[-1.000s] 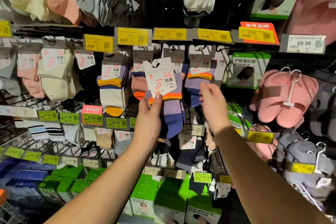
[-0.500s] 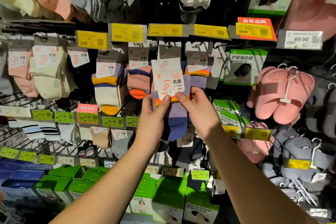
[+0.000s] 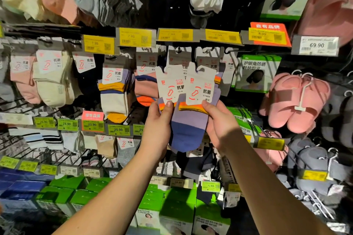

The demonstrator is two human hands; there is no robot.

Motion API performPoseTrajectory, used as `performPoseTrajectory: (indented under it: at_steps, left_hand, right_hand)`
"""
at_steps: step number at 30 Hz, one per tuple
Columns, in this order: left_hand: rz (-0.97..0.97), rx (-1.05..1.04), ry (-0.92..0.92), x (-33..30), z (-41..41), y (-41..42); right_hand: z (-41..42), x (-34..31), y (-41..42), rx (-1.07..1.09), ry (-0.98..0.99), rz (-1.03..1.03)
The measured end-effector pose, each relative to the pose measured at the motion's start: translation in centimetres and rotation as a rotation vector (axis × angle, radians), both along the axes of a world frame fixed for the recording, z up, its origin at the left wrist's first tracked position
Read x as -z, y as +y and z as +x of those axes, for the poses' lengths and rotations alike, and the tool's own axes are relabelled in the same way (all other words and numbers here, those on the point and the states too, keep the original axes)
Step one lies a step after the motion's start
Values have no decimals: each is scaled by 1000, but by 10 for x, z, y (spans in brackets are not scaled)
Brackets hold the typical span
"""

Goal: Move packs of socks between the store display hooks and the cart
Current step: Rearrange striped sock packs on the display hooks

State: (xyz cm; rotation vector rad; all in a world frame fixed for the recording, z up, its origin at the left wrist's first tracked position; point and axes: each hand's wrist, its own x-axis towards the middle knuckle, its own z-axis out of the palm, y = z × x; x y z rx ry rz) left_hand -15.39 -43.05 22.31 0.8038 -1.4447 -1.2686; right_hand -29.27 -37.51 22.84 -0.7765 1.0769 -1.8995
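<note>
Below the hooks (image 3: 178,50), left hand (image 3: 159,122) pinches one pack (image 3: 169,87), right hand (image 3: 219,120) pinches another (image 3: 200,89); best keep cards apart and lift holes squarely.

two bare forearms are showing from the bottom edge of the view, with no sleeves, cuffs or gloves covering them as far as the frame is reaching. the left hand (image 3: 159,120) is wearing no ring, watch or band at the wrist, and the right hand (image 3: 219,122) is likewise showing nothing worn. the fingers (image 3: 169,104) are showing short, plain nails with no polish that can be made out. shadow is lying across the inner side of the right forearm, and the light is falling brighter on the left one.
</note>
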Motion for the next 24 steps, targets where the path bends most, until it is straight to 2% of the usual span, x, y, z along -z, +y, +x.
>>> performPoseTrajectory:
  at_steps: [4, 13, 20, 24]
  left_hand:
    - [-7, -66, 39, 2, 2, -8]
    - [32, -52, 137, 0, 6, -9]
    - [30, -23, 137, -1, 7, -5]
    - [10, -32, 108, 0, 10, -4]
  right_hand:
    - [-20, -8, -2, 119, -8, 15]
    - [-59, -41, -20, 312, 413, 93]
    - [-76, -44, -46, 404, 551, 262]
    - [-84, -47, -53, 474, 752, 457]
